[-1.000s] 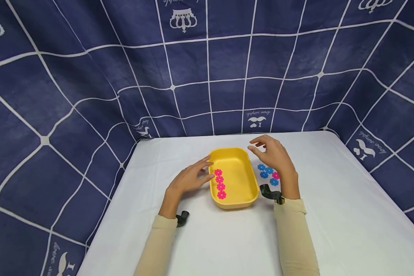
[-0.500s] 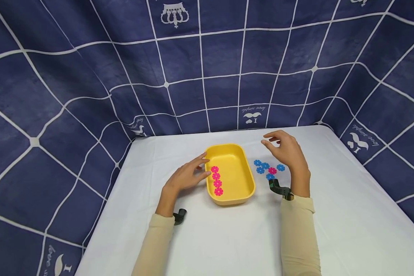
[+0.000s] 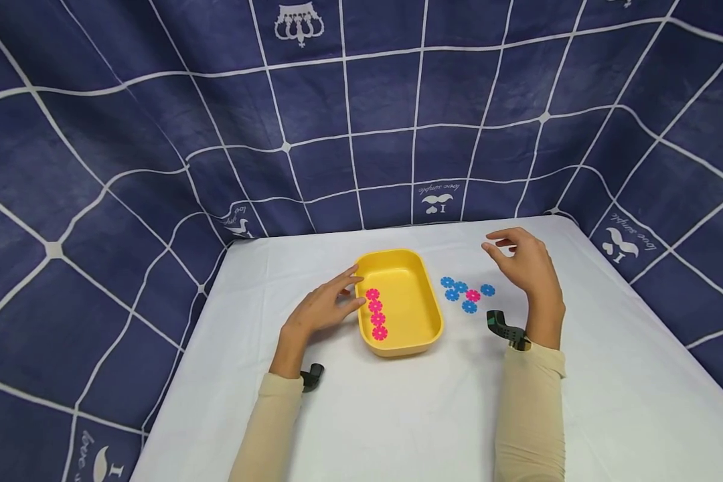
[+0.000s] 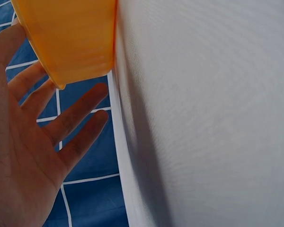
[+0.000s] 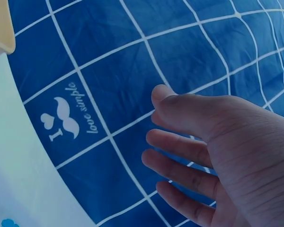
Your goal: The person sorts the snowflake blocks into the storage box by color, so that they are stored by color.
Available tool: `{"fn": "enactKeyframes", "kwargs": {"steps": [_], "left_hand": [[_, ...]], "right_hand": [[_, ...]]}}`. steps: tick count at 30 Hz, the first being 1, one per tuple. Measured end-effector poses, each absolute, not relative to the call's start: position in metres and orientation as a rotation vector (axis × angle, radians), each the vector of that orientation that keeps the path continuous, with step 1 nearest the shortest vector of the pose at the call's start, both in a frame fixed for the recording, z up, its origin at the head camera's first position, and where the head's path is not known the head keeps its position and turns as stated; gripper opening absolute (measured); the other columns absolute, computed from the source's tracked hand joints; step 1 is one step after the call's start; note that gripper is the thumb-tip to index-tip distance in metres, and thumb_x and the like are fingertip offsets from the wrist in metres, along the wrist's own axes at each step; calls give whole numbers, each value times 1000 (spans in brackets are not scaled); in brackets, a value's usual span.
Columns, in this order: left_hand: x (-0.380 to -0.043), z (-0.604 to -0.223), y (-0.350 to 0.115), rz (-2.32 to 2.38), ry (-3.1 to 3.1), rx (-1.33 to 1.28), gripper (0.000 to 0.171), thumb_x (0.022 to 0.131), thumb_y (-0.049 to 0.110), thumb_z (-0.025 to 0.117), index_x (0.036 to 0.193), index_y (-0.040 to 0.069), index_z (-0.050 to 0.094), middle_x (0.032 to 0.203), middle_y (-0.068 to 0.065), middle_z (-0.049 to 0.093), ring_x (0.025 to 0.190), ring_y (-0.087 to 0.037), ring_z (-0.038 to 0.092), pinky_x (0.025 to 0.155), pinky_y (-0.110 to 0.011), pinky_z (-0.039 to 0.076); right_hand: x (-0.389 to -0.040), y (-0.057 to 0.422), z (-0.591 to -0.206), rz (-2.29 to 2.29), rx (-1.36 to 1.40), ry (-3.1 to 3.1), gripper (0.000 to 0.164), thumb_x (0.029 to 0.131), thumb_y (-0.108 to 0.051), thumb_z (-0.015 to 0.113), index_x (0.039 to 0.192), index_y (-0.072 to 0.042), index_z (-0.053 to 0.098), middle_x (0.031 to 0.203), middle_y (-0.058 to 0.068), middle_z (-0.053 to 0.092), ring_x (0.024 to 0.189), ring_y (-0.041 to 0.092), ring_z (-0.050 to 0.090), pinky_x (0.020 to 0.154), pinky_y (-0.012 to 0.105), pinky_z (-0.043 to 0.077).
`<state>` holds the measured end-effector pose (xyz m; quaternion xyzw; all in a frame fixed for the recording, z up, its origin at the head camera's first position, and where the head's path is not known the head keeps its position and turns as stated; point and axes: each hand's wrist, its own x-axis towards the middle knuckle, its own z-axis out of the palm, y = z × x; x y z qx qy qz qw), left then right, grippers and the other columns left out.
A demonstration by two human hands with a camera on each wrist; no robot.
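A yellow tray (image 3: 407, 309) sits on the white table, with a column of several pink flower-shaped discs (image 3: 375, 306) along its left side. My left hand (image 3: 318, 309) is at the tray's left rim, its fingers loosely spread; in the left wrist view the fingers (image 4: 73, 116) lie about the tray's wall (image 4: 71, 42). To the right of the tray, several blue flower-shaped discs (image 3: 452, 294) lie flat around one pink disc (image 3: 472, 296). My right hand (image 3: 529, 264) hovers to the right of these discs, fingers relaxed and nothing held.
The white table (image 3: 361, 415) runs up to a dark blue curtain (image 3: 385, 161) with white grid lines behind and at both sides. A black wrist camera (image 3: 506, 328) is strapped to the right wrist, another (image 3: 312, 377) to the left.
My right hand has moved right, away from the tray, bringing another blue disc into sight. My left hand has stayed at the rim. The head view has shifted slightly.
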<state>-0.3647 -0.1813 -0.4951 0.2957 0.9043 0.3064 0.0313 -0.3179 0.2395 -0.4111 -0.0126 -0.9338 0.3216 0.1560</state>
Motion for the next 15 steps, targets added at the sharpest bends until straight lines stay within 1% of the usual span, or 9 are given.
{"fn": "enactKeyframes", "kwargs": {"steps": [3, 9, 15], "left_hand": [[-364, -495, -181, 943, 2783, 915, 62, 104, 47, 70, 156, 16, 58, 176, 5, 33, 121, -21, 71, 108, -51, 54], [-365, -495, -181, 924, 2782, 909, 63, 104, 50, 69, 157, 16, 58, 176, 6, 32, 122, -21, 70, 110, -49, 53], [-365, -495, -182, 922, 2787, 907, 64, 104, 51, 68, 157, 17, 57, 176, 7, 31, 121, -21, 71, 111, -51, 52]], "right_hand": [[-319, 240, -414, 927, -52, -2693, 44, 107, -36, 68, 138, -6, 71, 141, 23, 64, 125, 50, 59, 103, 68, 50], [-322, 241, -422, 947, -79, -2726, 44, 107, -36, 69, 139, -6, 70, 142, 24, 62, 127, 49, 57, 103, 68, 52], [-327, 246, -430, 969, -74, -2770, 43, 107, -35, 68, 138, -5, 70, 142, 24, 63, 128, 49, 56, 104, 67, 52]]}}
